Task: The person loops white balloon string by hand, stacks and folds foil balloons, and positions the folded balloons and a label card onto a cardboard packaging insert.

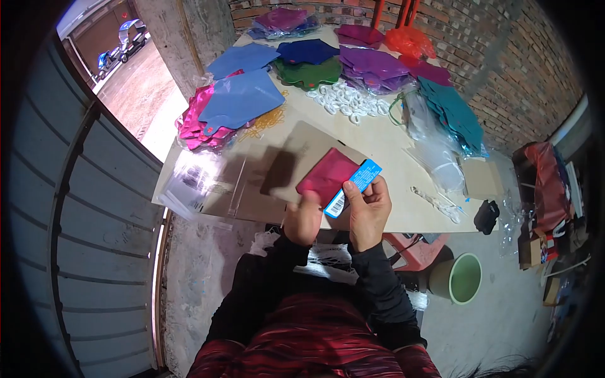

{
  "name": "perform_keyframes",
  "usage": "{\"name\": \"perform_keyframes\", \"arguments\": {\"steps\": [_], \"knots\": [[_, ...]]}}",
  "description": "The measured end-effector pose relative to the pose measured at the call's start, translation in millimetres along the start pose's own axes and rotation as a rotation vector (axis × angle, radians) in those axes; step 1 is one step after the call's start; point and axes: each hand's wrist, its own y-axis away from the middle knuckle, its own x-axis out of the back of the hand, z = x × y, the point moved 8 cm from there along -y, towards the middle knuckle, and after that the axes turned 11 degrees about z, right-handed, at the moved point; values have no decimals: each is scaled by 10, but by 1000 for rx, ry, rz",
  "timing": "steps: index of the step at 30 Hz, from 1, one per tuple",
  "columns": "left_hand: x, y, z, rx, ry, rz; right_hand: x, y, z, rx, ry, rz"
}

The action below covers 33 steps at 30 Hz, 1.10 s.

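My right hand (370,211) grips a blue and white card (353,189) printed with a barcode, its thumb pressing on the face. Under the card lies a folded dark-pink sheet (331,171), flat and roughly square, above the cardboard. Whether my right fingers also pinch this sheet is hidden. My left hand (303,219) is beside the sheet's lower left edge. Motion smears its fingers, so I cannot see whether they hold anything.
Around the table (391,151) lie blue sheets (242,101), purple sheets (372,68), teal sheets (450,110), white rings (350,101) and clear plastic bags (189,179). Cardboard (252,189) lies under my hands. A green bucket (457,280) and a red stool (416,252) stand below.
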Motion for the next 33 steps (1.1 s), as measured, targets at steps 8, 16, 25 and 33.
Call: {"name": "perform_keyframes", "arguments": {"steps": [8, 16, 25, 33], "knots": [[40, 24, 54, -212, -413, 16, -62, 67, 86, 36, -45, 56], [223, 113, 28, -96, -489, 134, -71, 37, 240, -75, 33, -32], [234, 198, -29, 411, -664, -108, -47, -407, -429, 16, 409, -343], [193, 362, -163, 560, -696, -264, 19, -397, -312, -167, 519, -418]]}}
